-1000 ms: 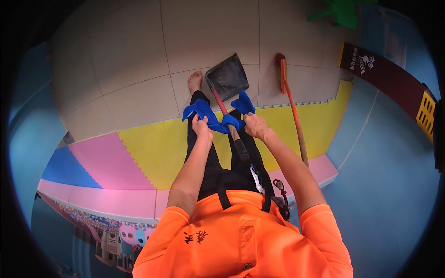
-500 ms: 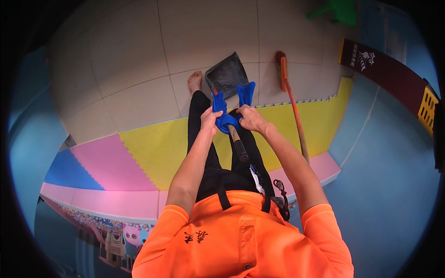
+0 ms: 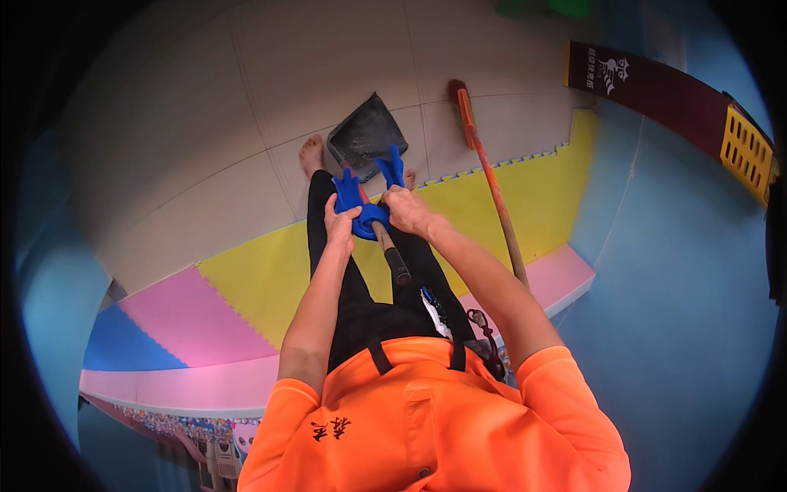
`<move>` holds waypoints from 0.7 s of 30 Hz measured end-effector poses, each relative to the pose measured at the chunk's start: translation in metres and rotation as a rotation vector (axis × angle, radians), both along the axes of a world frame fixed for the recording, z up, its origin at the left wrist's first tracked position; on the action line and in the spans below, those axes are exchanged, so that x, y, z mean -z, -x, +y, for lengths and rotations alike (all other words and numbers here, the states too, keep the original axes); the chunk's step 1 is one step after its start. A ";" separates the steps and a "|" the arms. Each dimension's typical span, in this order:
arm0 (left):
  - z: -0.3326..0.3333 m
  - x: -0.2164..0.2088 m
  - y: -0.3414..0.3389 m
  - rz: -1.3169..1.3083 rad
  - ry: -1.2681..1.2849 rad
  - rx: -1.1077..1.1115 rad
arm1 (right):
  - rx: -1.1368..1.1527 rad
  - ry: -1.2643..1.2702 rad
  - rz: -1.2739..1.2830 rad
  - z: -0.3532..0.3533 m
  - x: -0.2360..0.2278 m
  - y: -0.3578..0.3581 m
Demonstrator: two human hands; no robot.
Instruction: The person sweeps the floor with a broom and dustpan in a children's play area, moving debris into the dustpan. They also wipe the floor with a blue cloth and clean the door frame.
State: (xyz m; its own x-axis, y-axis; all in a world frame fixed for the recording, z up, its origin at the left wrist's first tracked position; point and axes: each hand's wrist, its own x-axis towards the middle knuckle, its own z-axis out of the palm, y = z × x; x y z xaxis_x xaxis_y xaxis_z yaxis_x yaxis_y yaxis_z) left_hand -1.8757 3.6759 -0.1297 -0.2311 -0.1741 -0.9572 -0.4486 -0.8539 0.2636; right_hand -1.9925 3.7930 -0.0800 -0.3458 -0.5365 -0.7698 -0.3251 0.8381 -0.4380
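Note:
A blue cloth is looped around the wooden handle of a long-handled dustpan, just above its dark end grip. My left hand grips one end of the cloth, and a loose flap sticks up past my fingers. On the other side, my right hand is closed on the second end, whose tip points away from me. Below the cloth, the dark grey dustpan rests on the tiles between my bare feet, with light specks in its pan. The handle leans back toward my legs.
An orange broom leans on the padded pink ledge at the right, bristles on the tiles. Coloured foam mats run across behind my feet. A dark red panel and a yellow slotted crate stand by the blue wall.
The whole view has shifted, so the dustpan, broom and hands appear further left. Both hands keep hold of the cloth ends, and the loop stays around the handle.

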 end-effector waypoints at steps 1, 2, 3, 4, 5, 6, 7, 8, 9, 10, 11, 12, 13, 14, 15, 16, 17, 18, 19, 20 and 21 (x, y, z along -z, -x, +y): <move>0.003 0.004 -0.001 -0.017 0.010 0.008 | -0.010 0.002 0.001 0.002 0.001 0.000; 0.003 0.005 -0.001 -0.064 0.044 0.020 | 0.000 -0.009 0.002 -0.001 -0.003 0.001; 0.003 0.006 -0.001 -0.050 0.018 0.027 | 0.010 -0.020 0.003 -0.005 -0.010 0.003; 0.003 0.007 -0.001 -0.036 -0.007 0.032 | 0.008 -0.008 0.001 -0.006 -0.013 0.005; 0.002 0.006 0.000 -0.023 -0.030 0.037 | 0.006 0.006 -0.001 -0.007 -0.015 0.006; 0.002 0.005 0.003 -0.055 -0.068 0.024 | 0.004 0.021 -0.004 -0.008 -0.018 0.008; 0.002 0.004 0.005 -0.042 -0.098 0.025 | 0.005 0.057 -0.014 -0.011 -0.020 0.008; 0.001 0.002 0.009 -0.028 -0.129 0.028 | 0.006 0.093 -0.022 -0.016 -0.023 0.009; 0.000 0.001 0.012 -0.015 -0.159 0.030 | 0.008 0.129 -0.031 -0.020 -0.025 0.009; 0.000 -0.001 0.016 0.014 -0.172 0.037 | 0.030 0.168 -0.048 -0.023 -0.025 0.009; -0.001 -0.001 0.018 0.041 -0.183 0.044 | 0.053 0.211 -0.066 -0.028 -0.025 0.007; -0.002 -0.001 0.019 0.067 -0.193 0.052 | 0.076 0.253 -0.085 -0.031 -0.025 0.006; -0.004 0.000 0.018 0.106 -0.274 0.036 | 0.147 0.304 -0.075 -0.032 -0.025 0.005; -0.008 0.002 0.015 0.145 -0.356 0.021 | 0.219 0.353 -0.064 -0.033 -0.026 0.004; -0.010 0.007 0.011 0.186 -0.437 0.002 | 0.287 0.402 -0.052 -0.034 -0.027 0.004; -0.008 0.021 -0.002 0.257 -0.374 0.152 | 0.344 0.497 -0.051 -0.030 -0.015 0.000; -0.010 0.016 0.001 0.251 -0.394 0.156 | 0.378 0.414 -0.113 -0.033 -0.014 0.002; -0.015 0.000 0.008 0.246 -0.416 0.162 | 0.413 0.329 -0.173 -0.037 -0.016 0.005; -0.018 -0.009 0.012 0.241 -0.438 0.169 | 0.448 0.244 -0.234 -0.040 -0.018 0.008; -0.018 0.006 -0.002 0.262 -0.500 0.186 | 0.479 0.241 -0.239 -0.044 -0.022 0.008; -0.018 0.010 -0.005 0.262 -0.495 0.254 | 0.449 0.230 -0.266 -0.047 -0.025 0.008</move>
State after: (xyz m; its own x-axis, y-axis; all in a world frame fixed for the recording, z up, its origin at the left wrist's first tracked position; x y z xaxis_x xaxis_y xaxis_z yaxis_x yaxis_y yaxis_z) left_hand -1.8708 3.6583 -0.1399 -0.4455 0.3679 -0.8162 -0.6284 -0.7779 -0.0077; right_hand -2.0009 3.7464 -0.0549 -0.3885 -0.5454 -0.7427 0.1879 0.7422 -0.6434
